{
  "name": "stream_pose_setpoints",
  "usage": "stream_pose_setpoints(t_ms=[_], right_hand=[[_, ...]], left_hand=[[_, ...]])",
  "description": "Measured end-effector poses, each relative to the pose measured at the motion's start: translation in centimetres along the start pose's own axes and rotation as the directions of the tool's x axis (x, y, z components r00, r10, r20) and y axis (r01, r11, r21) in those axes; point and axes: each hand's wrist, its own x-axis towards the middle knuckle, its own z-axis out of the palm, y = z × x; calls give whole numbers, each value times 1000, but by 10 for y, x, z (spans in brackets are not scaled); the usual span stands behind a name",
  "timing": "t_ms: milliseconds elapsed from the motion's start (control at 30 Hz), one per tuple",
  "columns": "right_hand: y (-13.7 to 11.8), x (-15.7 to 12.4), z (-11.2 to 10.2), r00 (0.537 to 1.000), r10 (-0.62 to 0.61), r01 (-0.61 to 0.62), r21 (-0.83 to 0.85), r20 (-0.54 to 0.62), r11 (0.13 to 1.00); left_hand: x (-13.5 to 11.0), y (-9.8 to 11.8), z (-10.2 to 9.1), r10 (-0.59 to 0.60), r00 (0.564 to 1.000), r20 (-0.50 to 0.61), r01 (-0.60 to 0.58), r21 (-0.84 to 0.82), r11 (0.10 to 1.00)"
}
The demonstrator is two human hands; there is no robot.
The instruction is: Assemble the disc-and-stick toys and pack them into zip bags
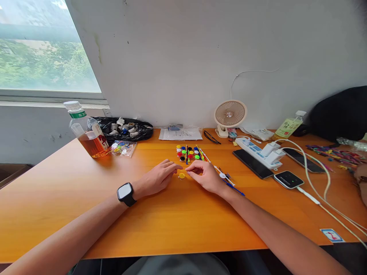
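Note:
My left hand (157,178) lies on the orange table (177,221), fingers stretched toward a small yellow disc (181,175); a dark smartwatch (125,193) is on that wrist. My right hand (204,175) rests just right of the disc, fingertips curled toward it, holding nothing I can make out. Beyond both hands lies a cluster of small coloured discs (188,152) and thin coloured sticks (200,152). More sticks and a white disc (222,175) lie right of my right hand.
A tea bottle (86,131) and black bag of parts (126,129) stand at the back left. A small fan (229,116), power strip (258,149), three phones (252,163) with cables, a spray bottle (289,126) and a dark bag (341,112) fill the right.

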Motion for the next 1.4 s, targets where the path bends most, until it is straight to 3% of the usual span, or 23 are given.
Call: stream_pose_setpoints(t_ms=[233, 833, 1033, 1200, 1400], right_hand=[[5, -1, 1, 995, 78, -76, -36, 61, 996], [7, -1, 2, 998, 24, -21, -54, 63, 998], [13, 1, 2, 995, 51, -45, -75, 87, 996], [4, 1, -3, 986, 93, -78, -107, 138, 991], [-11, 4, -15, 992, 125, -120, -170, 17, 978]], left_hand=[[2, 3, -1, 13, 999, 52, -11, -43, 999], [5, 7, 6, -9, 1000, 27, 11, -55, 998], [4, 8, 13, -47, 998, 34, 47, 1, 999], [3, 12, 14, -45, 999, 13, 45, 1, 999], [1, 13, 5, -88, 994, -56, 83, -85, 993]])
